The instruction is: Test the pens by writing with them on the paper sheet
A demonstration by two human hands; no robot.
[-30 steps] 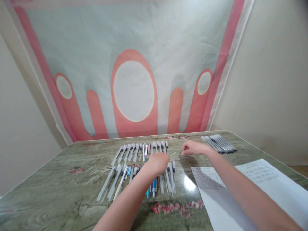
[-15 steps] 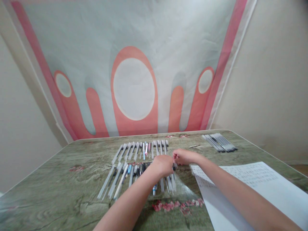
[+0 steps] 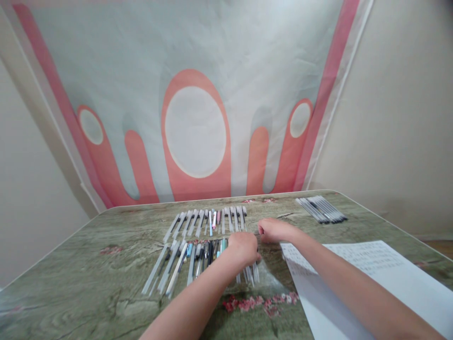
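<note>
My left hand (image 3: 243, 247) is over the right end of the front row of pens (image 3: 172, 271), its fingers curled down and mostly hidden behind its back. Clear barrels (image 3: 253, 274) stick out below it. Just to its right, my right hand (image 3: 275, 230) is low over the table with fingers curled in; whatever they hold, if anything, is hidden. A narrow gap separates the two hands. Beyond them lies the back row of pens (image 3: 189, 222), mostly clear ones, with a light blue one and pink ones near the middle.
A bundle of clear, dark-tipped pens (image 3: 321, 209) lies at the back right of the wood-patterned table (image 3: 88, 264). Under my right forearm is a white sheet with rows of writing (image 3: 375, 264). A pink and grey hanging sheet (image 3: 240, 94) rises behind the table.
My hands were together around a dark pen end; now they are apart. The left has lowered slightly toward the front row, and the right has shifted a little rightward.
</note>
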